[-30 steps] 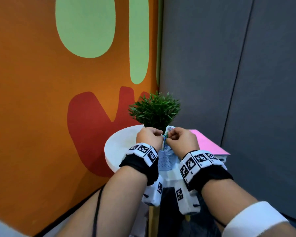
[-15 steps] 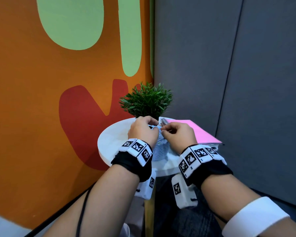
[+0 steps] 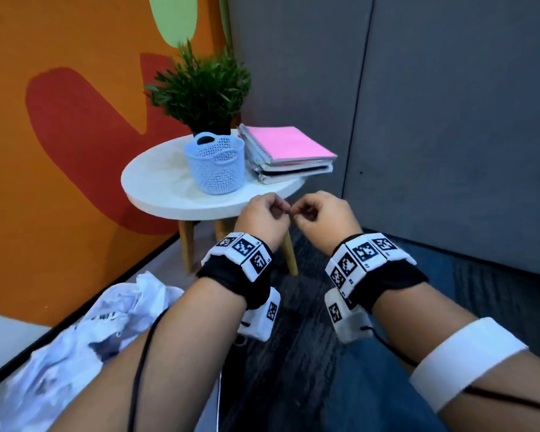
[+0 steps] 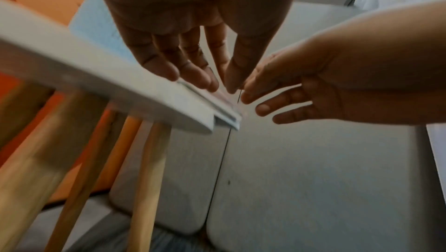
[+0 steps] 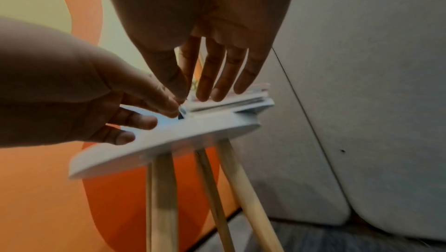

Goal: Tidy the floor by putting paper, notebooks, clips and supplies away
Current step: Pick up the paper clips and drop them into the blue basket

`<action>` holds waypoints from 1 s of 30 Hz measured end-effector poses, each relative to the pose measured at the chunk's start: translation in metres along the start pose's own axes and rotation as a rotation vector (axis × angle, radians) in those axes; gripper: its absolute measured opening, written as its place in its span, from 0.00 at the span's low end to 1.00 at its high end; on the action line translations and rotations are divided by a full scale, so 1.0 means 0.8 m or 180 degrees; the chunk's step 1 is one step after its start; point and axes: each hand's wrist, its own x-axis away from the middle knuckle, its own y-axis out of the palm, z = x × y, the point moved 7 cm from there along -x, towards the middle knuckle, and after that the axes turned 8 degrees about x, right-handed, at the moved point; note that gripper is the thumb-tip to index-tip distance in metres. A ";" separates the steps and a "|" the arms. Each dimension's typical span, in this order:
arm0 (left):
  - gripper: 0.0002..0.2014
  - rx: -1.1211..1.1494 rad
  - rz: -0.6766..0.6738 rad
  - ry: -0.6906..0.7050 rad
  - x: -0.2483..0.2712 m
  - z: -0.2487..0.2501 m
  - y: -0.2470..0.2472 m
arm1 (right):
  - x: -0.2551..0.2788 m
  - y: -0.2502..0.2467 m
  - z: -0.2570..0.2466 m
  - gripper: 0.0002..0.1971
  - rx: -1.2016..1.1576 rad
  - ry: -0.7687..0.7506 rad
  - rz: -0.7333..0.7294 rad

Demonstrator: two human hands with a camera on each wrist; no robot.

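My left hand sits low in the middle of the head view, just in front of the near edge of the bench. Its fingers hang loosely, thumb tip and forefinger tip nearly meeting; I see nothing held between them. Left of it, in the lower left of the frame, a crumpled white plastic bag lies on the floor beside my left forearm, nearer that hand than the other.

Moving right and up the frame, the blue basket stands upright on the bench in front of the potted plant. Just beside it, to the right, is the stack of notebooks, pink cover on top, its long axis running away from me toward the grey wall.

My right hand is right of the left one, fingertips almost touching it, likewise relaxed and empty as far as I can tell.

I judge the bag is what remains. Reaching it means dropping down and left, with the bench legs close by and open carpet on my right.
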 end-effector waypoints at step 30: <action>0.56 -0.2453 -0.2925 -0.2863 0.382 -0.397 0.203 | 0.399 0.314 0.219 0.24 0.0991 0.0148 -0.3551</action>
